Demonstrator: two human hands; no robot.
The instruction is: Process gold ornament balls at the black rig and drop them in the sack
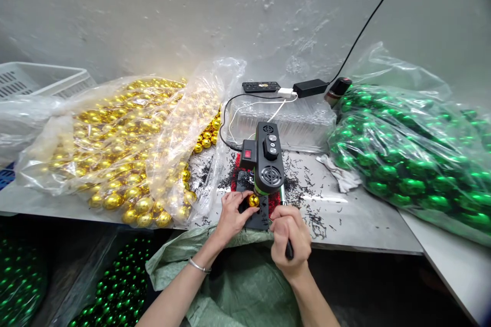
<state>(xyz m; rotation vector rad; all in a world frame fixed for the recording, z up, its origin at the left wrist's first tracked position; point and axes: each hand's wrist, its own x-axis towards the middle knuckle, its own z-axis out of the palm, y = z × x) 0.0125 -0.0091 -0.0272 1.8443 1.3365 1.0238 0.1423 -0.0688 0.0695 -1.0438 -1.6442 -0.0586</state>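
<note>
My left hand (232, 215) pinches a shiny gold ball (253, 200) between thumb and fingers, close under the head of a black bench machine (269, 156). The machine has round vents, a few buttons and a red switch (247, 154). Its dark base (258, 219) rests on a red mat (274, 203). To the right of the ball, my right hand (290, 237) is wrapped round a lever with a black grip (289, 251) and a metal rod (283, 195). The ball's underside and its contact with the base are hidden.
A clear bag of gold balls (126, 148) lies left; a bag of green balls (414, 148) lies right. Behind the machine stands a clear plastic pack (284, 122) with a power strip (261, 87) and adapter (310, 88). Black shavings (303, 173) and a white glove (341, 173) lie nearby.
</note>
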